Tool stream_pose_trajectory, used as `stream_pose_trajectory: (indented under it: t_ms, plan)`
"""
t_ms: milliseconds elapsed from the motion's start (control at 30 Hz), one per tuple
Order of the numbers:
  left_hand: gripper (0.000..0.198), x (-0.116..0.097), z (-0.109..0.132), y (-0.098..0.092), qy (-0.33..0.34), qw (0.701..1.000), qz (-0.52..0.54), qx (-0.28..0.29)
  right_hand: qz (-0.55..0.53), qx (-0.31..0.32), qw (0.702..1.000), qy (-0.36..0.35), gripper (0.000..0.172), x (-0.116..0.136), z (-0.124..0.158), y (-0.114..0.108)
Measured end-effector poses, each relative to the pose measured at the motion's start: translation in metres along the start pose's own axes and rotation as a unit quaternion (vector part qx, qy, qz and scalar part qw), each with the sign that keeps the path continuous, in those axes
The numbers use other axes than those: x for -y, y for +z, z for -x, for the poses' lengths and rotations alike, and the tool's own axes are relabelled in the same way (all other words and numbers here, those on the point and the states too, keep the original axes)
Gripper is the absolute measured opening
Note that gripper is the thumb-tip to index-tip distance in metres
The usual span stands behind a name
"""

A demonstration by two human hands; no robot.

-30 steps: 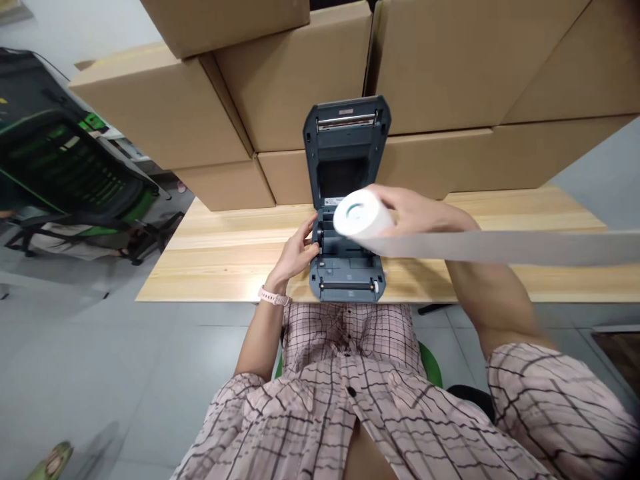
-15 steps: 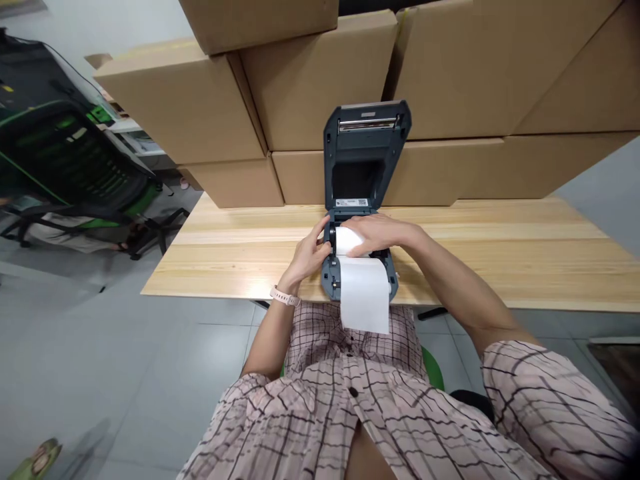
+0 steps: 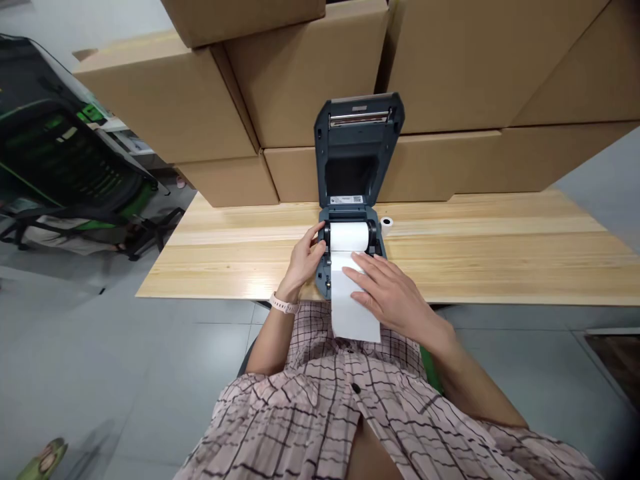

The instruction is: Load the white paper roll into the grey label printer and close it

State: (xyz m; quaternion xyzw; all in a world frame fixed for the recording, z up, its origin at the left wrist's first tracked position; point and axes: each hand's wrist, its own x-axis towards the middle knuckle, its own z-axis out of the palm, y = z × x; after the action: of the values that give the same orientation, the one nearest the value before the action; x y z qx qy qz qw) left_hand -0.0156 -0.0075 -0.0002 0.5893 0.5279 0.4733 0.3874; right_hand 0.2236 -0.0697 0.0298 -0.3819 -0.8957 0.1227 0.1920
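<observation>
A dark grey label printer (image 3: 323,283) stands at the table's front edge, its lid (image 3: 357,150) tipped up and back. Inside sits a white paper roll (image 3: 349,237) between black holders. From it a paper strip (image 3: 353,317) runs forward over the printer's front and hangs past the table edge. My right hand (image 3: 387,287) lies on the strip with fingers stretched out. At the printer's left side rests my left hand (image 3: 306,260), fingers and thumb apart against the casing.
A small white roll (image 3: 387,225) stands on the wooden table (image 3: 500,247) just right of the printer. Stacked cardboard boxes (image 3: 305,87) line the back. To the left, on the floor, is a black and green office chair (image 3: 65,173). Someone's foot (image 3: 47,457) shows at bottom left.
My right hand has moved from the roll forward onto the paper strip, uncovering the roll and the small roll beside the printer. My left hand stays at the printer's left side.
</observation>
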Motion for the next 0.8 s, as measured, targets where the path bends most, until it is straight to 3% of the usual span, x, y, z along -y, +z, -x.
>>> stream_pose_trajectory:
  t_ms: [300,433,533,600,667,733,800]
  plan:
    - [0.054,-0.019,0.013,0.006,-0.027,0.999,0.037,-0.022,0.057,-0.081,0.995,-0.034,0.042,0.009,0.017,0.016]
    - [0.085,-0.026,0.043,0.019,-0.041,0.995,0.092,-0.015,0.034,-0.108,0.992,-0.052,0.037,0.006,0.020,0.010]
    - [0.100,-0.032,0.070,0.027,-0.096,0.985,0.139,-0.044,-0.078,-0.116,0.988,-0.070,0.030,-0.006,0.018,-0.007]
    - [0.106,-0.037,0.083,0.029,-0.142,0.972,0.180,-0.043,-0.155,-0.161,0.973,-0.061,0.028,-0.022,0.005,-0.024]
    - [0.109,-0.041,0.090,0.028,-0.165,0.964,0.207,-0.024,-0.186,-0.260,0.947,-0.018,0.030,-0.043,-0.024,-0.042]
    - [0.111,-0.044,0.092,0.027,-0.166,0.963,0.212,-0.010,-0.202,-0.353,0.913,0.034,0.044,-0.067,-0.066,-0.060]
    - [0.112,-0.045,0.093,0.025,-0.162,0.964,0.209,-0.011,-0.247,-0.356,0.898,0.072,0.067,-0.090,-0.116,-0.078]
